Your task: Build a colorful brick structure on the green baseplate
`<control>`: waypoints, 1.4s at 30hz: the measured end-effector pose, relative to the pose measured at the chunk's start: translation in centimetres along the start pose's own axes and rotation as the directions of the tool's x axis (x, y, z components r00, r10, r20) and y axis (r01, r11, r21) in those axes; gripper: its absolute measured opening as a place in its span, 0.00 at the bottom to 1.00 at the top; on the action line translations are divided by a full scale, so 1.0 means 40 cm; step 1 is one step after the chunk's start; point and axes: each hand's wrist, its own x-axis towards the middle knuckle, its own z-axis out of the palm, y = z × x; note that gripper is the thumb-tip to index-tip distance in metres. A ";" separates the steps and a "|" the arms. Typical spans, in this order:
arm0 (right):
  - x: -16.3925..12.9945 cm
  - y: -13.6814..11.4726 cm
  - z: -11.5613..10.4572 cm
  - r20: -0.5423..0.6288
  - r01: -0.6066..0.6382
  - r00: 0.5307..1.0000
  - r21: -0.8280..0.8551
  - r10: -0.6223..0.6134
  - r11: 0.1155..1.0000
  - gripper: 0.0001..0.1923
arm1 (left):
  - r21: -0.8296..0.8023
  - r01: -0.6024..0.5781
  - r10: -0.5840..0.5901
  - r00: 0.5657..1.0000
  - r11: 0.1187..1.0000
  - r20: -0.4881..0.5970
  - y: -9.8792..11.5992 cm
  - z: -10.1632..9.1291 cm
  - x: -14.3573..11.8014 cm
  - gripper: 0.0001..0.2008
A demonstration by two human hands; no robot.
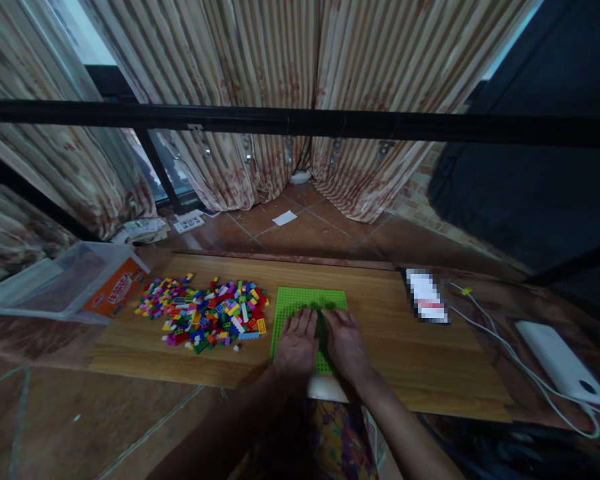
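Note:
A green studded baseplate (310,295) lies on the wooden board in front of me. Flat on its left half rests my left hand (297,341), fingers stretched forward. My right hand (349,343) lies over the right half and right edge, its fingers also extended. Both hands are open, and I see nothing held in them; what is beneath the palms is hidden. A narrow strip of green studs shows between the two hands. To the left of the baseplate spreads a pile of small colourful toy bricks (215,313).
The wooden board (405,367) carries the pile and the baseplate. A clear plastic box (55,293) with an orange label stands at the left. On the right lie a phone (427,297), white cables (505,343) and a white power bank (560,360). A black rail (300,122) crosses beyond.

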 end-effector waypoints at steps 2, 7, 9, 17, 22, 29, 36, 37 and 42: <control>-0.002 -0.007 0.015 0.019 0.008 1.000 -0.010 -0.008 1.000 0.24 | 0.015 -0.018 0.018 1.000 1.000 -0.015 -0.003 0.025 -0.001 0.27; -0.016 -0.012 0.041 -0.001 0.006 1.000 -0.080 -0.007 0.997 0.24 | 0.044 -0.090 0.091 0.996 0.995 -0.007 -0.034 0.074 0.001 0.27; -0.024 -0.016 0.050 -0.024 -0.005 1.000 -0.123 0.002 0.992 0.23 | 0.053 -0.129 0.130 0.992 0.990 -0.001 -0.046 0.083 0.004 0.26; -0.036 -0.011 0.080 -0.092 -0.012 0.996 -0.165 -0.003 0.986 0.22 | 0.049 -0.194 0.196 0.979 0.980 -0.062 -0.049 0.074 0.001 0.26; -0.032 0.014 0.090 -0.144 0.068 0.985 -0.152 -0.091 0.986 0.21 | -0.024 -0.149 0.146 0.982 0.988 -0.117 -0.042 0.064 -0.007 0.26; -0.034 0.035 0.096 -0.159 0.132 0.974 -0.169 -0.159 0.977 0.21 | -0.073 -0.126 0.113 0.980 0.989 -0.163 -0.033 0.020 -0.060 0.25; -0.035 0.061 0.116 -0.168 0.147 0.969 -0.192 -0.180 0.970 0.21 | -0.128 -0.108 0.089 0.986 0.986 -0.142 -0.036 -0.014 -0.215 0.23; -0.034 0.064 0.119 -0.169 0.149 0.969 -0.192 -0.182 0.970 0.21 | -0.135 -0.105 0.085 0.985 0.985 -0.147 -0.037 -0.012 -0.238 0.22; -0.033 0.073 0.128 -0.174 0.145 0.967 -0.218 -0.185 0.965 0.21 | -0.140 -0.136 0.109 0.976 0.981 -0.188 -0.037 0.007 -0.302 0.20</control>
